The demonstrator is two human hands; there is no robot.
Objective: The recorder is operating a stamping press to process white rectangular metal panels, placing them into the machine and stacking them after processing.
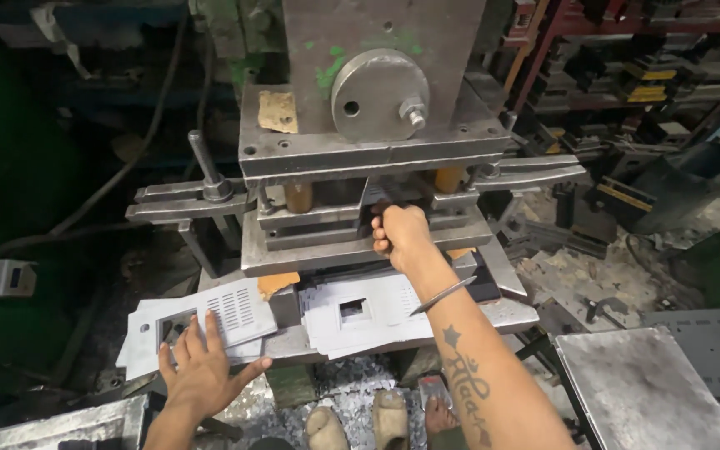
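- The right hand (400,236) reaches forward into the gap of the power press (368,125); its fingers are curled into a fist at the die block (318,218), closed on something small and dark that I cannot make out
- The left hand (203,367) lies flat and open, fingers spread, on the stack of punched sheets (210,321) at the left of the press bed; it grips nothing, only presses down
- A second pile of sheets (368,312), each with a square cut-out, lies under the right forearm, just in front of the die
- The left stack runs long side left to right, beside and below the die; the left hand is nearer to it, the right well apart
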